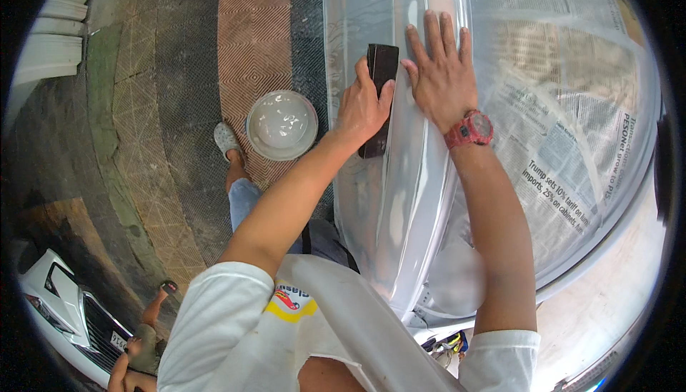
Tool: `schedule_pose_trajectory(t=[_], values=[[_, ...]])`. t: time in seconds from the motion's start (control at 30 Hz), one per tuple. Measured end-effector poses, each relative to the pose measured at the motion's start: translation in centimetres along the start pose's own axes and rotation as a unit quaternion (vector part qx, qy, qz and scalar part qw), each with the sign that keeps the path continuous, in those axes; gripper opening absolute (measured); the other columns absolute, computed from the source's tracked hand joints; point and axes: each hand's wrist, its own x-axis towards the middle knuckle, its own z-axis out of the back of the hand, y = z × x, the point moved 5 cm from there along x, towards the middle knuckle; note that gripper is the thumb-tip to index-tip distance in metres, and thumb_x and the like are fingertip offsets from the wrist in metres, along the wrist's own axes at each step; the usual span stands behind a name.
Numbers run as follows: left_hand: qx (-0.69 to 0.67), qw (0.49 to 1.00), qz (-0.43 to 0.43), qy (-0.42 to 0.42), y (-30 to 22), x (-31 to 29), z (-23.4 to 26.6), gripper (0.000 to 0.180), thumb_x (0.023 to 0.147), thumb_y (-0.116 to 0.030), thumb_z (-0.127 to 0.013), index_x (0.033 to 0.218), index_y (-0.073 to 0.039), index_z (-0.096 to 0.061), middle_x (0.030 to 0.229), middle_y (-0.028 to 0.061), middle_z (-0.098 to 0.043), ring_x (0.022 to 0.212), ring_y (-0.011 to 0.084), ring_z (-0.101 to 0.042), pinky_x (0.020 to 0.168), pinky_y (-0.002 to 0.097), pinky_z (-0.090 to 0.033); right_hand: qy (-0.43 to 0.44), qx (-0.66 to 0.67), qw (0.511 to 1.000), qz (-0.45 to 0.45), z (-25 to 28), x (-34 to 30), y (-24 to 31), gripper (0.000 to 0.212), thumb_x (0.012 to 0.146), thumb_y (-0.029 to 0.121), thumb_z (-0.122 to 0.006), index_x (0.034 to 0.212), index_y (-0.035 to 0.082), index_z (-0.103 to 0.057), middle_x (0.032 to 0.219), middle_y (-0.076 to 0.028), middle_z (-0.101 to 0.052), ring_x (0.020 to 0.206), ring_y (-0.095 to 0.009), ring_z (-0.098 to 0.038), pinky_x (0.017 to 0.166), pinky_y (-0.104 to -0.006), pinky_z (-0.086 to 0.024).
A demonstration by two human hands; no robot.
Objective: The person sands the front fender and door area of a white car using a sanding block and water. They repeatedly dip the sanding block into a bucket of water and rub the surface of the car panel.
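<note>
White sleeves sit nearest, forearms running up to a pale car door (400, 206). Left hand (363, 106): fingers curled shut round a dark sanding block (380, 85), thumb along its right edge, block pressed flat to the panel, wrist straight. Right hand (441, 70): fingers spread, palm flat on the panel just right of the block; red watch (470, 129) at the wrist. Newspaper masking (564, 149) covers the window at right. Left, a white bowl (281, 125) rests on patterned paving.
</note>
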Motion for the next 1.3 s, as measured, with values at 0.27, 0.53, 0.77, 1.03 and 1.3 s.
schedule_pose_trajectory(t=[0.27, 0.53, 0.77, 1.03, 1.3], values=[[0.024, 0.998, 0.017, -0.054, 1.2, 3.9, 0.8, 0.071, 0.108, -0.034, -0.061, 0.151, 0.01, -0.025, 0.115, 0.0448, -0.068, 0.105, 0.0624, -0.068, 0.095, 0.0627, -0.055, -0.021, -0.014, 1.0, 0.001, -0.1, 0.2, 0.3, 0.059, 0.115, 0.047, -0.04, 0.165, 0.017, -0.049, 0.175, -0.016, -0.036, 0.165, -0.036, -0.025, 0.134, -0.0584, -0.018], [0.018, 0.999, -0.01, -0.029, 1.0, -0.3, -0.6, 0.075, 0.107, -0.035, -0.062, 0.153, 0.011, -0.023, 0.122, 0.0463, -0.066, 0.109, 0.0625, -0.067, 0.097, 0.0622, -0.054, -0.023, -0.001, 1.0, -0.003, -0.5, -0.2, -0.1, 0.06, 0.115, 0.049, -0.038, 0.164, 0.017, -0.049, 0.175, -0.015, -0.036, 0.165, -0.034, -0.025, 0.134, -0.0584, -0.018], [0.056, 0.997, 0.037, -0.033, 1.0, 2.7, 0.5, 0.075, 0.107, -0.034, -0.063, 0.152, 0.01, -0.022, 0.12, 0.047, -0.066, 0.112, 0.0641, -0.064, 0.1, 0.0631, -0.052, -0.002, -0.013, 1.0, -0.003, -0.4, 0.0, 0.2, 0.06, 0.116, 0.05, -0.036, 0.166, 0.018, -0.046, 0.176, -0.015, -0.035, 0.166, -0.034, -0.024, 0.134, -0.0581, -0.018], [0.045, 0.998, -0.023, -0.046, 2.7, 1.9, -0.2, 0.074, 0.106, -0.03, -0.064, 0.149, 0.012, -0.022, 0.109, 0.0457, -0.068, 0.097, 0.0624, -0.069, 0.087, 0.063, -0.058, -0.005, -0.02, 1.0, 0.0, -0.3, 0.1, 0.1, 0.059, 0.117, 0.048, -0.035, 0.166, 0.017, -0.046, 0.176, -0.014, -0.034, 0.165, -0.034, -0.024, 0.134, -0.0587, -0.017], [-0.044, 0.999, 0.021, 0.001, 2.3, -6.5, -2.1, 0.078, 0.107, -0.033, -0.064, 0.156, 0.008, -0.019, 0.12, 0.047, -0.066, 0.109, 0.0634, -0.066, 0.098, 0.0639, -0.053, 0.005, -0.026, 1.0, 0.0, -0.2, -0.1, 0.1, 0.059, 0.116, 0.048, -0.035, 0.166, 0.017, -0.046, 0.175, -0.015, -0.035, 0.165, -0.035, -0.025, 0.133, -0.0593, -0.019]])
